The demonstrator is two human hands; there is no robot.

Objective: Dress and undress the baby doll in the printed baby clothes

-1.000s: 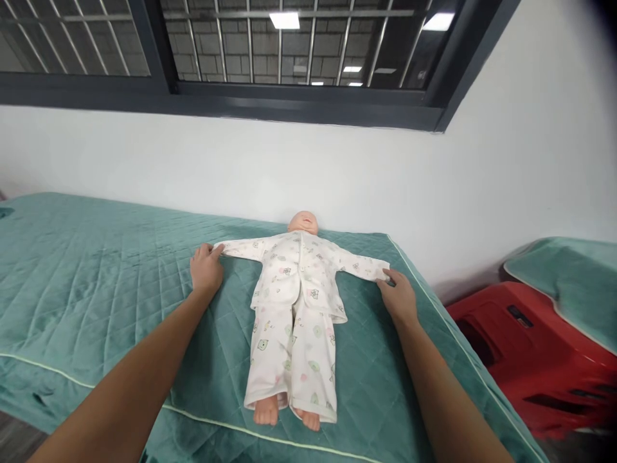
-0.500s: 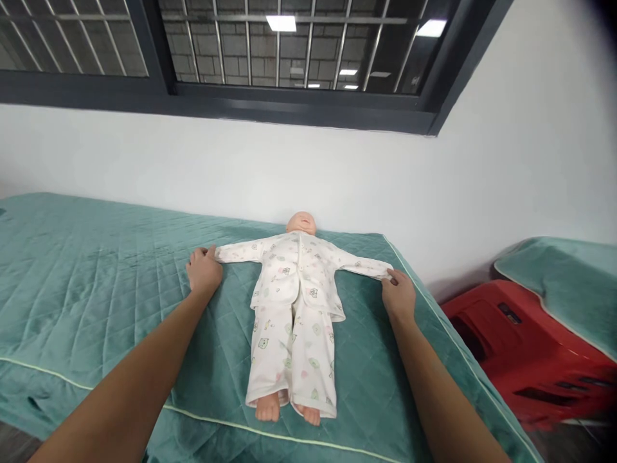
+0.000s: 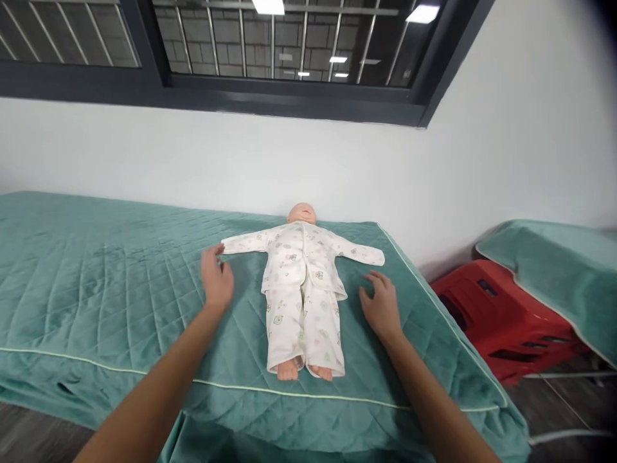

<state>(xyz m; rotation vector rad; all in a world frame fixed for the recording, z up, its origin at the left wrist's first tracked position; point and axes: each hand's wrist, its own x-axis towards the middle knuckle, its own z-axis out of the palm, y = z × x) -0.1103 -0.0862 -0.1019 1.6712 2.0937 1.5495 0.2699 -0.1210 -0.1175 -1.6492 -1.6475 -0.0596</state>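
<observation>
A baby doll (image 3: 302, 213) lies on its back on the green quilted bed cover (image 3: 144, 296), head by the wall and feet toward me. It wears a white printed long-sleeved top (image 3: 288, 260) and matching trousers (image 3: 324, 331), arms stretched out sideways. My left hand (image 3: 216, 276) is open at the end of the sleeve on the left, fingertips touching or very close to the cuff. Below the other sleeve, my right hand (image 3: 380, 302) is open and apart from the cloth, its fingers loosely curved with nothing in them.
A white wall (image 3: 216, 154) with a dark-framed, barred window (image 3: 289, 103) rises behind the bed. To the right, a red plastic stool or chair (image 3: 511, 315) stands partly under another green cover (image 3: 554, 270). The bed's right edge is close to my right arm.
My right hand has let go of the sleeve cuff and moved down and left. My left hand has loosened at the other cuff. The camera view has shifted slightly.
</observation>
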